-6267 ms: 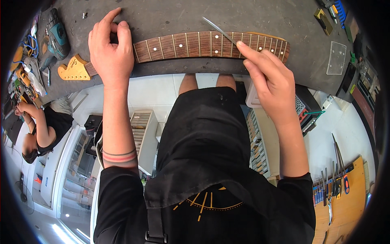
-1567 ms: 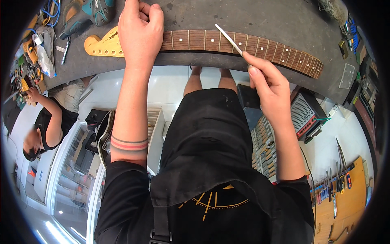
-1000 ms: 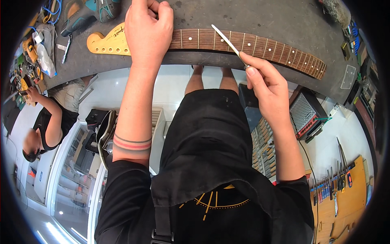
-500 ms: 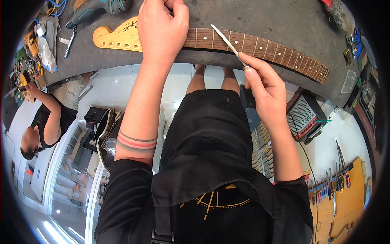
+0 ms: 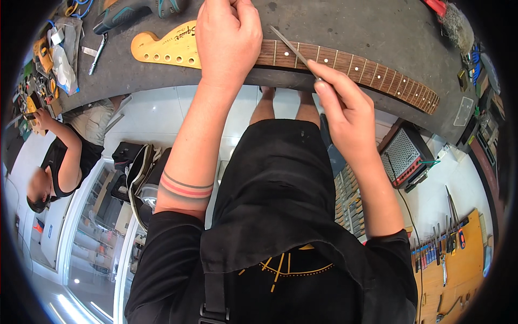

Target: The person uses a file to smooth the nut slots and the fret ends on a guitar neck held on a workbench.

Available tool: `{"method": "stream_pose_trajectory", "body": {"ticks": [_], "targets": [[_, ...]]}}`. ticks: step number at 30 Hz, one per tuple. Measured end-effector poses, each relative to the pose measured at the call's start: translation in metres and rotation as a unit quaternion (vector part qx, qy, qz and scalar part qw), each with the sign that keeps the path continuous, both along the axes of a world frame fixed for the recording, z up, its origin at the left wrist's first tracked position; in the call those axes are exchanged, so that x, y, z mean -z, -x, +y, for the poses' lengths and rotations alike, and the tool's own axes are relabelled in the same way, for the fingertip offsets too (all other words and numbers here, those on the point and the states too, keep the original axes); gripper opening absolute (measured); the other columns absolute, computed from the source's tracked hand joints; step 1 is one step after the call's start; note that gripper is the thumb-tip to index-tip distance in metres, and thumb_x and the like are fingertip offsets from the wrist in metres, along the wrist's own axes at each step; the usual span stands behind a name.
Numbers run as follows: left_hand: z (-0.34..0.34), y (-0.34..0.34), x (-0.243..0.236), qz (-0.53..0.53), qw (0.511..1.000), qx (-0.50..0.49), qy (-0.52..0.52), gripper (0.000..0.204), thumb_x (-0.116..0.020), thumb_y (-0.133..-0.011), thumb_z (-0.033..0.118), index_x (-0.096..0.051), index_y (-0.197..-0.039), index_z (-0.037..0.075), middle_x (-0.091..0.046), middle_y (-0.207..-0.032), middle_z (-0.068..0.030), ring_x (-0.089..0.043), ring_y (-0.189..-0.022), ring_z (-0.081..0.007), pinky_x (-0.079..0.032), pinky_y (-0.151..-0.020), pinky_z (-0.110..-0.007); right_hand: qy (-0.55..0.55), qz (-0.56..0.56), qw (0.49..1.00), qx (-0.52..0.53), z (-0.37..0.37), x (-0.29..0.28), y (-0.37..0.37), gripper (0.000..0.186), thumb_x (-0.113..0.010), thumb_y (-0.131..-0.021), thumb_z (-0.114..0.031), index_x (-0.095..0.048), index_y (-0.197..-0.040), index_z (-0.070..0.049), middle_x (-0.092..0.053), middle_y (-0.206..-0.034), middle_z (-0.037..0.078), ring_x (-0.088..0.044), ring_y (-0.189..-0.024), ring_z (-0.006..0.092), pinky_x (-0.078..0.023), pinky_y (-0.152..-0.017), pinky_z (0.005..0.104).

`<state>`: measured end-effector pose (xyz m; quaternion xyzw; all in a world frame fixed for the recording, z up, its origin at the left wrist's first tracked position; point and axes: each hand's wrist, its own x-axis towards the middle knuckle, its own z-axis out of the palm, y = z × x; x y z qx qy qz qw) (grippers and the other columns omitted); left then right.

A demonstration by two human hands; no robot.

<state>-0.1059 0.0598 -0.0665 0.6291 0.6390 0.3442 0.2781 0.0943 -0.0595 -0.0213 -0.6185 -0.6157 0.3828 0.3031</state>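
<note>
A guitar neck [image 5: 372, 74] with a dark fretboard and pale dot inlays lies across the bench, its yellowish headstock [image 5: 166, 47] to the left. My left hand [image 5: 229, 40] is over the neck beside the headstock, hiding that stretch. Its fingers are closed near the top edge of the picture; whatever they pinch cannot be made out. My right hand [image 5: 345, 102] grips a slim metal file [image 5: 290, 45] between thumb and fingers, at the near edge of the neck. The file slants up and left across the fretboard, its tip past the far edge; whether it touches the wood is unclear.
The dark workbench [image 5: 345, 29] holds a teal and black power tool [image 5: 121, 19], a wrench-like metal tool [image 5: 97, 55] and a plastic bag [image 5: 65, 65] at left. A grey bristly brush [image 5: 456, 27] lies far right. An amplifier [image 5: 402, 154] stands below. Another person [image 5: 67, 146] sits at left.
My left hand has shifted a little to the right. My right hand and the file have moved slightly left and up. The neck appears slightly farther right.
</note>
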Motion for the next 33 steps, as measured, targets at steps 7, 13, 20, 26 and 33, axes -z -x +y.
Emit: {"method": "stream_pose_trajectory", "body": {"ticks": [7,13,20,26,33], "targets": [[0.001,0.019,0.018,-0.246,0.969,0.015,-0.024,0.040,-0.043,-0.124,0.023,-0.056,-0.152,-0.002,-0.066,-0.111,-0.0052,-0.054,-0.097,-0.0129,-0.046,-0.093,-0.030,0.290,0.241,0.919,0.117,-0.016,-0.014,0.000,0.035,-0.067,-0.117,-0.011,-0.076,-0.150,-0.009,-0.070,-0.097,-0.001,-0.059,-0.084,0.0042,-0.050,-0.073,0.0252],[0.002,0.023,0.017,-0.326,0.944,0.010,-0.040,0.047,-0.035,-0.125,0.029,-0.056,-0.153,-0.002,-0.066,-0.116,-0.0079,-0.057,-0.101,-0.0144,-0.048,-0.096,-0.031,-0.052,-0.201,0.973,-0.099,0.026,-0.007,0.017,0.045,-0.079,-0.102,-0.004,-0.081,-0.144,-0.019,-0.061,-0.088,0.008,-0.061,-0.070,0.0268,-0.055,-0.066,0.0358],[0.008,0.060,0.010,-0.286,0.951,0.029,-0.109,0.044,-0.039,-0.124,0.025,-0.058,-0.152,-0.003,-0.066,-0.120,-0.0087,-0.059,-0.105,-0.0150,-0.050,-0.097,-0.032,0.038,0.022,0.999,0.005,0.001,-0.003,0.025,0.038,-0.073,-0.112,-0.010,-0.077,-0.149,-0.016,-0.071,-0.095,0.003,-0.071,-0.079,0.0131,-0.058,-0.071,0.0301],[0.004,0.061,0.026,-0.301,0.949,0.041,-0.086,0.037,-0.045,-0.122,0.016,-0.061,-0.150,-0.002,-0.066,-0.117,-0.0071,-0.058,-0.103,-0.0135,-0.049,-0.093,-0.030,0.319,0.255,0.905,0.119,-0.005,-0.022,0.024,0.035,-0.066,-0.118,-0.011,-0.075,-0.152,-0.008,-0.067,-0.099,-0.005,-0.059,-0.084,0.0035,-0.052,-0.073,0.0238],[0.003,0.058,0.018,-0.317,0.943,-0.001,-0.100,0.034,-0.050,-0.120,0.017,-0.063,-0.146,-0.001,-0.068,-0.110,-0.0068,-0.060,-0.096,-0.0145,-0.051,-0.089,-0.031,-0.100,-0.204,0.968,-0.110,0.039,0.002,0.045,0.043,-0.079,-0.101,-0.013,-0.079,-0.142,-0.024,-0.068,-0.091,0.003,-0.071,-0.069,0.0274,-0.058,-0.061,0.0388]]}}
